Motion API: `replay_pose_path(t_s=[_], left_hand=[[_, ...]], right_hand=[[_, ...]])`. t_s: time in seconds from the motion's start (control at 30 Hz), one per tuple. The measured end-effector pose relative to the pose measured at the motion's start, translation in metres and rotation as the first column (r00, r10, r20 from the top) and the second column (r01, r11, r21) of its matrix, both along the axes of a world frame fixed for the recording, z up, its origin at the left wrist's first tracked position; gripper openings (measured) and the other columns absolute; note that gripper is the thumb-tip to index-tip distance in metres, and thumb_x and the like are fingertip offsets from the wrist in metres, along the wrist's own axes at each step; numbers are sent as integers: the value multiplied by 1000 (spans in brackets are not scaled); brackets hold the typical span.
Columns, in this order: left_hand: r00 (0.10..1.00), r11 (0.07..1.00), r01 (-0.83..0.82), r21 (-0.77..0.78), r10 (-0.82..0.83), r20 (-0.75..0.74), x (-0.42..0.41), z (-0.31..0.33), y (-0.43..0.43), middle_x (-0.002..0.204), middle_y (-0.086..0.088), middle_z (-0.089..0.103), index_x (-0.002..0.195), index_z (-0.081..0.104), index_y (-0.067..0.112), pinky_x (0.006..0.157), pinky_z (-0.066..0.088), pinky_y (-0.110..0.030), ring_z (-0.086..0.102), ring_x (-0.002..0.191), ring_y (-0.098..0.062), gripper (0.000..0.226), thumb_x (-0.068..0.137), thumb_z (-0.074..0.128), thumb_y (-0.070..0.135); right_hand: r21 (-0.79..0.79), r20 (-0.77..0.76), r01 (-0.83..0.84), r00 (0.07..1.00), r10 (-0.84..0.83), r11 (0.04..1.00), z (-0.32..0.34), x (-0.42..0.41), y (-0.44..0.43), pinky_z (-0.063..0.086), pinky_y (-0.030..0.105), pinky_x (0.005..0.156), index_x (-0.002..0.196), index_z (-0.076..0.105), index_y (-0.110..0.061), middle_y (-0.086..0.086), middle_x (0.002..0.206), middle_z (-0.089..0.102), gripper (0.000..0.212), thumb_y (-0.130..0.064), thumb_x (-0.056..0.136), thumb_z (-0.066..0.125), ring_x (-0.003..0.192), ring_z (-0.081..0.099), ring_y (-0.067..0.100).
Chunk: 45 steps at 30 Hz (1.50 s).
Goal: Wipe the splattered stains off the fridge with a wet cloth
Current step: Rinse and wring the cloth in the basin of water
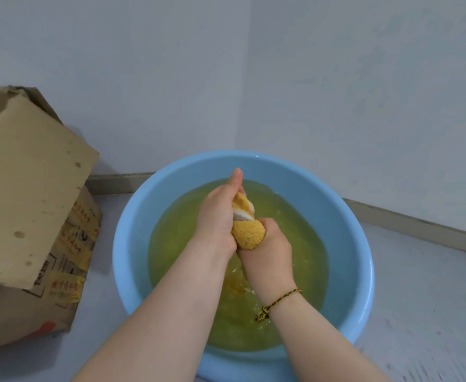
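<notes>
Blue basin (132, 244) of yellowish water stands on the floor beside a cardboard box (33, 188). Over the water, left hand (216, 219) and right hand (272, 250) have fingers curled tight round the yellow cloth (247, 235). Judged soft, sodden and slippery; best gripped at both ends.

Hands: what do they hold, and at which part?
Both hold the yellow cloth: the left hand grips its upper end, the right hand its lower end.

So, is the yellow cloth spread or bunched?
Bunched up: the left hand and right hand grip the cloth in a tight wad over the basin.
</notes>
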<state>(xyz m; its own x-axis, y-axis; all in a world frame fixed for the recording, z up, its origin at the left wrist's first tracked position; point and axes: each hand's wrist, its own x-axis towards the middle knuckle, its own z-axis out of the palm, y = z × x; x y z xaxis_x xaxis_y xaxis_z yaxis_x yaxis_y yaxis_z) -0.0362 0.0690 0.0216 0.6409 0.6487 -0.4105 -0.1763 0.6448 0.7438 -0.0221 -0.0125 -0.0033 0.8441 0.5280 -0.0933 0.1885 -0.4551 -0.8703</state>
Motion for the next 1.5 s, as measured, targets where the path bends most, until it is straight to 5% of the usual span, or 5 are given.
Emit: replay_pose_path(t_s=[0.5,0.8,1.0,1.17,1.5], left_hand=[[928,906,372,203,-361,-90,-14,-5,5,37,3,43,33,41,20,54,40,-26,46,37,-13,57,88,53,27],[708,678,706,205,-666,-235,-25,20,20,138,-4,41,139,32,30,77,51,-30,58,84,-8,62,87,53,2],[332,291,939,184,-626,-705,-23,21,8,70,-3,58,93,53,14,41,48,-18,57,51,-8,24,78,66,1],[440,-38,898,438,73,-895,-12,8,-7,73,3,47,84,45,17,55,41,-26,53,71,-20,25,74,67,15],[622,-509,745,432,296,-725,-17,-8,11,101,-4,54,104,47,14,50,26,-26,54,81,-23,15,92,38,14]], right_hand=[[75,-566,-487,698,439,870,10,14,-16,33,12,33,52,44,-9,-7,34,45,35,6,81,57,28,40,3],[-566,406,-305,706,581,766,28,46,-23,36,27,64,89,53,-20,4,96,63,10,-25,84,60,89,58,24],[-623,734,-80,284,617,778,25,53,-17,32,18,42,61,54,-10,4,54,51,45,-5,27,83,42,49,22],[-569,722,-35,456,520,822,8,50,-12,-9,12,46,52,46,-13,2,45,45,55,5,13,79,30,43,19],[-584,275,-171,878,392,793,-1,38,-1,32,23,47,61,33,-20,-4,61,41,25,-10,80,44,63,45,19]])
